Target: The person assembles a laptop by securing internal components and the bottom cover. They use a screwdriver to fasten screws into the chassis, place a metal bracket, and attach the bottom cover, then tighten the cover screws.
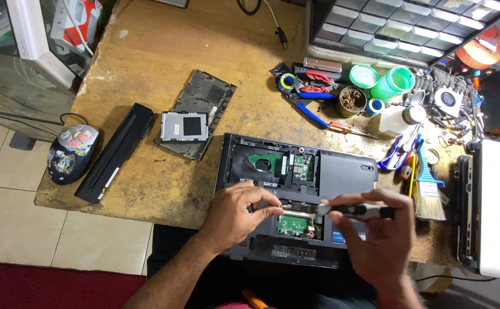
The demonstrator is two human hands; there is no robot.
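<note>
Evidently steadying the work, the left hand [239,213] pinches a small part inside the opened laptop [296,194] while the right hand [376,229], at 3 o'clock, grips a screwdriver [356,210] tip-down.

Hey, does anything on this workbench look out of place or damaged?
The laptop lies upside down with its bottom open, circuit boards exposed. Its cover panel and long black battery lie apart to the left. The right hand holds a screwdriver; the left hand steadies the laptop.
</note>
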